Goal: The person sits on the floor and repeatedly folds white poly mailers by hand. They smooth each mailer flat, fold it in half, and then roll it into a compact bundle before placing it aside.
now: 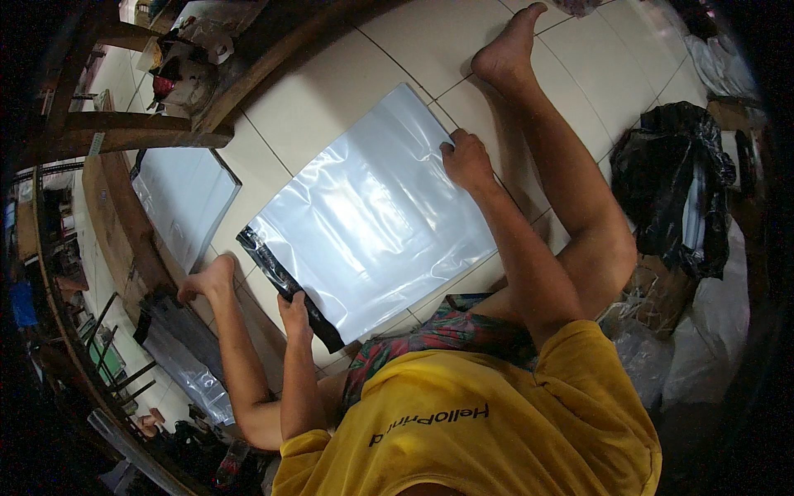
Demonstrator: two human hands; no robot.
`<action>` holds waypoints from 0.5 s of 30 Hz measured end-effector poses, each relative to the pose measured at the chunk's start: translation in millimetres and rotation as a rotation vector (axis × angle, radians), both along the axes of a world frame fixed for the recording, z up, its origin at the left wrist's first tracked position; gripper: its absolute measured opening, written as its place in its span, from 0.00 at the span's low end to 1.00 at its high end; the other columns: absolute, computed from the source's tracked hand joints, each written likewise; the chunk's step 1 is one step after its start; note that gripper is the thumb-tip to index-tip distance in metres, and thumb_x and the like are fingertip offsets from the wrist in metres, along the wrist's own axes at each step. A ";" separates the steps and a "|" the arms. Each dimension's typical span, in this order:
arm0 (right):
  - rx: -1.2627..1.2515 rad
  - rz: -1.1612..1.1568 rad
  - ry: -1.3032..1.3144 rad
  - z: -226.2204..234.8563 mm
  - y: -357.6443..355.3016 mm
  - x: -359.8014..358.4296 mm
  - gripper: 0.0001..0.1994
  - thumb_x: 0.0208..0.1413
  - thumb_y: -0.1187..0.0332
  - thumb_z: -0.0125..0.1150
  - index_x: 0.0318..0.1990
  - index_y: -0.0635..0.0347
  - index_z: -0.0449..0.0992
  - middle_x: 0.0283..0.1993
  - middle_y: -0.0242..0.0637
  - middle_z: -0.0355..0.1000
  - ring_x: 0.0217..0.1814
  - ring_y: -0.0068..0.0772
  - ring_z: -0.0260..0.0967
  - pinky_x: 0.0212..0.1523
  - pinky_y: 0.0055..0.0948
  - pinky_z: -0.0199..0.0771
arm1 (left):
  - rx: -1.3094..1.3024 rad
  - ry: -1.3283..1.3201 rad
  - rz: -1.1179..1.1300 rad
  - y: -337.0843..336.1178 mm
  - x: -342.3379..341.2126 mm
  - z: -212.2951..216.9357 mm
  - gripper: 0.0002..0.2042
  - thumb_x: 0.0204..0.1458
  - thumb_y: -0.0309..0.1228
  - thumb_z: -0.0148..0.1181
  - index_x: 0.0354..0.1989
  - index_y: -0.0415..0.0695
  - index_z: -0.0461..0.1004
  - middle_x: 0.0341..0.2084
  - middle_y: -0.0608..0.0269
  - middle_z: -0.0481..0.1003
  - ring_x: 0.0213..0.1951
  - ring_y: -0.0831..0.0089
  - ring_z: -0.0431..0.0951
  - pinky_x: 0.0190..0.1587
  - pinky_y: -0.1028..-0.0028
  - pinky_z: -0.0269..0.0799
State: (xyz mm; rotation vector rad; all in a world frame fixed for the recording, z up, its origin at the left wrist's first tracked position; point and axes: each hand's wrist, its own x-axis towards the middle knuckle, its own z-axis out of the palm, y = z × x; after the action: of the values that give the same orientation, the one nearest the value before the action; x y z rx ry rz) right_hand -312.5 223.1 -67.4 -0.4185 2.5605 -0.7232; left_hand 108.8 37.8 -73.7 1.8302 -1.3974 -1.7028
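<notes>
A large, glossy white plastic mailing bag lies between my spread legs on the floor, perhaps in a stack; I cannot tell how many. A black strip runs along its left short side. My left hand is closed on that black strip near its lower end, thumb on top and the other fingers mostly hidden beneath. At the opposite side, my right hand grips the bag's right edge with fingers curled over it. Bright reflections and creases cross the white surface.
Another white plastic stack lies left, beside a wooden beam. A grey plastic bundle is near my left leg. Wooden furniture legs stand at upper left. Black plastic bags and clear plastic crowd the right. Tiles cover the floor.
</notes>
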 end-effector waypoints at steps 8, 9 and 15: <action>0.109 0.145 0.209 -1.5 -5.4 6.1 0.10 0.57 0.71 0.55 0.42 0.68 0.71 0.38 0.56 0.75 0.39 0.56 0.78 0.43 0.49 0.80 | 0.012 0.003 0.000 -2.2 4.5 -3.0 0.10 0.55 0.22 0.55 0.45 0.42 0.67 0.31 0.68 0.70 0.32 0.76 0.71 0.36 0.72 0.70; 0.130 0.168 0.262 -2.1 -6.8 9.3 0.09 0.56 0.72 0.56 0.41 0.69 0.69 0.37 0.57 0.75 0.38 0.57 0.78 0.41 0.49 0.80 | 0.013 -0.005 0.007 -1.6 4.3 -2.8 0.10 0.55 0.22 0.55 0.45 0.42 0.67 0.31 0.68 0.70 0.32 0.76 0.71 0.36 0.72 0.70; 0.185 0.254 0.343 1.0 -9.7 12.8 0.10 0.53 0.76 0.57 0.41 0.70 0.66 0.36 0.59 0.74 0.36 0.57 0.78 0.38 0.46 0.82 | 0.024 0.007 0.026 -2.5 6.1 -4.3 0.11 0.54 0.22 0.55 0.45 0.41 0.68 0.31 0.68 0.71 0.32 0.75 0.71 0.37 0.73 0.70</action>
State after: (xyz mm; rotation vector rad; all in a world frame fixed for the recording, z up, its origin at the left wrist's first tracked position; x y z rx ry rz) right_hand -299.6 213.4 -66.4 -0.8499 2.7834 -0.3418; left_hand 114.9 35.3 -78.0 1.8455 -1.3502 -1.7182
